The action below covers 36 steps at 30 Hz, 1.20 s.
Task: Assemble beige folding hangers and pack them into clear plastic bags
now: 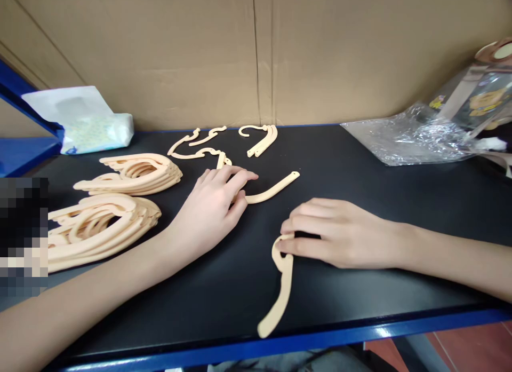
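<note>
My left hand [212,206] rests on the black table top [360,185], its thumb and fingers pinched on one end of a curved beige plastic strip [274,189] that runs off to the right. My right hand [340,233] lies palm down near the front, fingers closed on the hooked upper end of a second beige curved piece [280,292], which trails toward the table's front edge. Both pieces lie flat on the table.
Two stacks of the same beige curved parts [132,174] [100,222] sit at the left. Loose pieces [200,145] and a small bunch [262,137] lie near the cardboard back wall. A white packet [92,121] is far left, clear plastic bags [420,137] far right. A blue edge [320,340] borders the front.
</note>
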### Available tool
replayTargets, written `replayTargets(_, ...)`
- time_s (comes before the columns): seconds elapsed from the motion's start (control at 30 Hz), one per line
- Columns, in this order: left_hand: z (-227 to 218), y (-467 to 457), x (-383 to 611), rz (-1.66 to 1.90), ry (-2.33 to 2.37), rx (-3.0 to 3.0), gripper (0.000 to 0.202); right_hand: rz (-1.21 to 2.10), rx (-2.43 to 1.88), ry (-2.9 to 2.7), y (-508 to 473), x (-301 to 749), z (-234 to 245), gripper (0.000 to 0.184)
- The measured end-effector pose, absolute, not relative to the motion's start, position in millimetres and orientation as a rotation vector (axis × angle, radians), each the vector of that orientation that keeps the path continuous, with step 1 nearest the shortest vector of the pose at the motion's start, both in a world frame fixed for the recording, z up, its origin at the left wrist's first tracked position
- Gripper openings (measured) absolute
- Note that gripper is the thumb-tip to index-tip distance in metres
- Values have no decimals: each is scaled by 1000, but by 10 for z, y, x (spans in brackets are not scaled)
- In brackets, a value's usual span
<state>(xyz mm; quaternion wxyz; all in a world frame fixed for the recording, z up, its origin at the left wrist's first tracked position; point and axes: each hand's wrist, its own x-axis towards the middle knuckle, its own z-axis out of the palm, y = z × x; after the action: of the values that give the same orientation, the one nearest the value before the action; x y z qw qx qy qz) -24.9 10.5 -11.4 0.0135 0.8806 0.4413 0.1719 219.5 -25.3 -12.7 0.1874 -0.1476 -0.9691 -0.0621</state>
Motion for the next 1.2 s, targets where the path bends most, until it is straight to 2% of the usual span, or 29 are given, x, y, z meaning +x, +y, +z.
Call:
replayTargets(0.27, -134, 87, -289, 436, 1465, 2813, 44, -7, -661, -2563, -37, 2310, -164, 25)
replayTargets(0.4, -133, 83, -250, 503, 1190, 2933, 37, -87, -778, -2457, -70, 2291, -155, 21)
replayTargets(0.53, -123, 55, -206, 433, 836, 3015, 39, -121, -807, -2505, -91, 2277, -141, 31)
replayTargets(0.67, -108, 41, -223, 484, 709, 3069, 32, -77, -840, -2539, -78, 2289, -147, 32)
replayTargets(0.87, -69, 20, -224, 519, 769, 3075, 16, -32, -894, -2540, -69, 2291, -164, 22)
replayTargets(1.07, -76, 6, -199, 520, 782, 3099, 25, 49, -899, -2499, -73, 2288, -163, 5)
replayTargets(1.2, -81, 17, -203, 476, 779, 3044, 23, 6, -879, -2477, -66, 2289, -198, 12)
